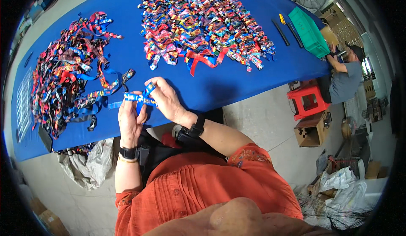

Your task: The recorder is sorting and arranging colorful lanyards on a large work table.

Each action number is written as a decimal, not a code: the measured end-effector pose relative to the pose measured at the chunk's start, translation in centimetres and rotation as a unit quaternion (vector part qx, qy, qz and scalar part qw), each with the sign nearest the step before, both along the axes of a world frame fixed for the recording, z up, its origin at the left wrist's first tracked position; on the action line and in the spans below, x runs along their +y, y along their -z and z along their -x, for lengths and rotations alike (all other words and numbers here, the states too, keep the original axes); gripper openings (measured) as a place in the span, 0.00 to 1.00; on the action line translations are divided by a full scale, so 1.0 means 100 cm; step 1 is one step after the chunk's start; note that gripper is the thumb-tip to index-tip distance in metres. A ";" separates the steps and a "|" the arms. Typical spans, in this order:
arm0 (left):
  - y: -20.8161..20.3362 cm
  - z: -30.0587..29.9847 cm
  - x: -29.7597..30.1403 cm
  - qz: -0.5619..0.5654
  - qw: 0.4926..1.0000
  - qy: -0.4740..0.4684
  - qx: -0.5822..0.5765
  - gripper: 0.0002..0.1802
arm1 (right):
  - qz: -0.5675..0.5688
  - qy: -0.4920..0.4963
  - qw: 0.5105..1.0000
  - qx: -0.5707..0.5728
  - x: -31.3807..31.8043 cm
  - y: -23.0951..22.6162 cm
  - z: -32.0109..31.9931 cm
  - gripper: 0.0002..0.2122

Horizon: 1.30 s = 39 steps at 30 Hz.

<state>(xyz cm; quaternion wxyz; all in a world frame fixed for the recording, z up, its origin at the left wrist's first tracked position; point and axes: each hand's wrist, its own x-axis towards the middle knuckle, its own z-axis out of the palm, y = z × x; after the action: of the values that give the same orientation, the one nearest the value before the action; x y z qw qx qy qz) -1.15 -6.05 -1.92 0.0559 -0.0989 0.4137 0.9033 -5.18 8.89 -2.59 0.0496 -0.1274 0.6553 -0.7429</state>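
A blue patterned ribbon (134, 97) is stretched and looped between my two hands, just above the near edge of the blue-covered table. My left hand (131, 119) pinches it between thumb and fingers. From the other side my right hand (167, 100) grips the ribbon's raised end, its fingers closed. To the left lies a tangled heap of loose printed ribbons (63, 73), with some strands trailing toward my left hand. Beyond my hands, many looped ribbon pieces (198, 26) are laid out in dense rows.
A green crate (308, 33) stands at the table's right end, near black bars (280, 32) and a yellow tool (281, 18). A co-worker (346, 77) is there, by a red stool (308, 100) and a cardboard box (312, 130). A whitish sack (91, 166) sits under the left edge.
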 end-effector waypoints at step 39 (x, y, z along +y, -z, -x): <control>0.013 0.001 -0.004 0.057 0.997 0.017 0.053 0.20 | -0.084 0.034 0.993 0.069 -0.001 0.007 0.004 0.14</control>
<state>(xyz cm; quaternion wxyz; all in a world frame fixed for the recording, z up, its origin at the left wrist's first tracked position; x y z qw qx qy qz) -1.29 -6.47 -3.23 0.0435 -0.0472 0.4682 0.8813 -5.61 8.82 -3.25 -0.0106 -0.1514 0.7212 -0.6759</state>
